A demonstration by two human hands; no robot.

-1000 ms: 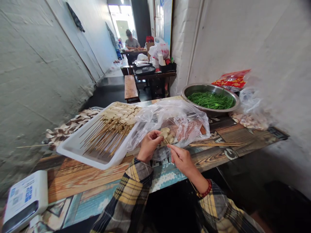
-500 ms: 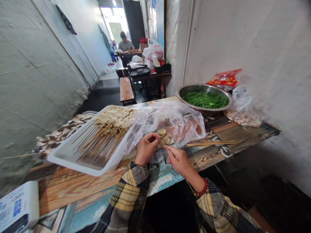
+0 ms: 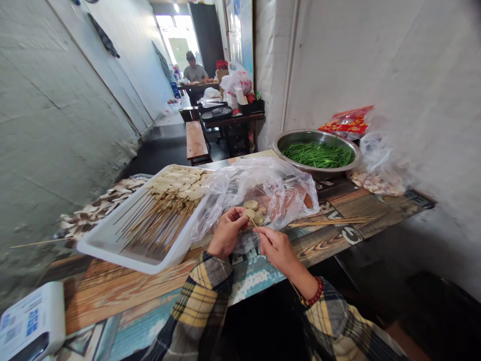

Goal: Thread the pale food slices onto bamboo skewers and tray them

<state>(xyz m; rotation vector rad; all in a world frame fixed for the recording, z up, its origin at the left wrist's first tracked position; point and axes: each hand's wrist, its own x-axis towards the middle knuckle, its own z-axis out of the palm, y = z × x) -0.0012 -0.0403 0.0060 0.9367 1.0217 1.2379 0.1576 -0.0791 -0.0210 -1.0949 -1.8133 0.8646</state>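
My left hand (image 3: pixel 226 231) pinches a thin round pale slice (image 3: pixel 249 214) between thumb and fingers. In my right hand (image 3: pixel 277 245) is a bamboo skewer (image 3: pixel 256 225), its tip end reaching to that slice; whether it goes through cannot be made out. Two more round slices (image 3: pixel 251 204) lie just beyond the fingertips, on or by a clear plastic bag (image 3: pixel 240 175). Left of my hands stands a white plastic tray (image 3: pixel 112 258), holding many skewers (image 3: pixel 161 218) threaded with flat pale slices (image 3: pixel 180 180).
Bare skewers (image 3: pixel 330 221) lie right on the wooden-patterned table (image 3: pixel 150 296). Behind them are a metal bowl of green stalks (image 3: pixel 317 154) and a bag of pale pieces (image 3: pixel 378 175). Mushroom-like pieces (image 3: pixel 93 210) lie beyond the tray; a white device (image 3: pixel 35 321) sits front left. A person (image 3: pixel 195 70) sits far back.
My left hand has tilted the pinched slice, so its round face now shows beside the skewer. The right hand has hardly moved. The view has shifted slightly.
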